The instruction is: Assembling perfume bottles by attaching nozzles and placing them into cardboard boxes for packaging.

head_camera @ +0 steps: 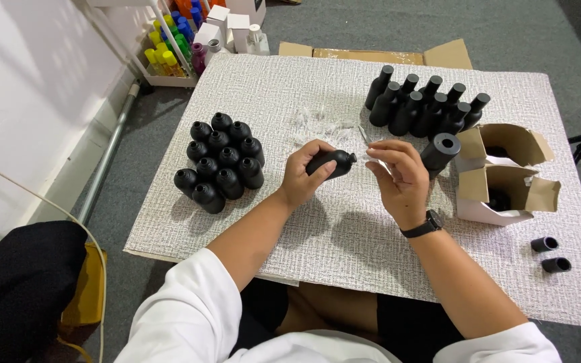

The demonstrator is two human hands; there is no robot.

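The left hand point(302, 176) is closed around a black bottle point(331, 162), holding it on its side with the open neck pointing toward the right hand point(398, 176). The right hand's fingers are pinched narrow on something thin and clear, held just beside the neck; what it is exactly is too small to tell. Both hands hover above the bench point(344, 228), between the two bottle groups.

Left of the left hand stands a tight cluster of uncapped bottles point(220, 161). Beyond the right hand stands a row of capped bottles point(425, 107). Just past the hands lies a scatter of clear bits point(321, 121). Touching or nearly touching the right hand's far side is a black tube point(440, 152), and beyond it sit two torn-open cartons point(502, 175). Near the right forearm lie two small caps point(550, 254), well apart from the rest. Far to the left, off the bench, a rack holds coloured bottles point(173, 44).

Risks, as I judge them: the clear piece is slight and could slip from the pinch and vanish among the scatter. The bottle is held sideways, so a loose grip could let it roll. The right hand's back is close to the black tube, and a swing outward might tip it.
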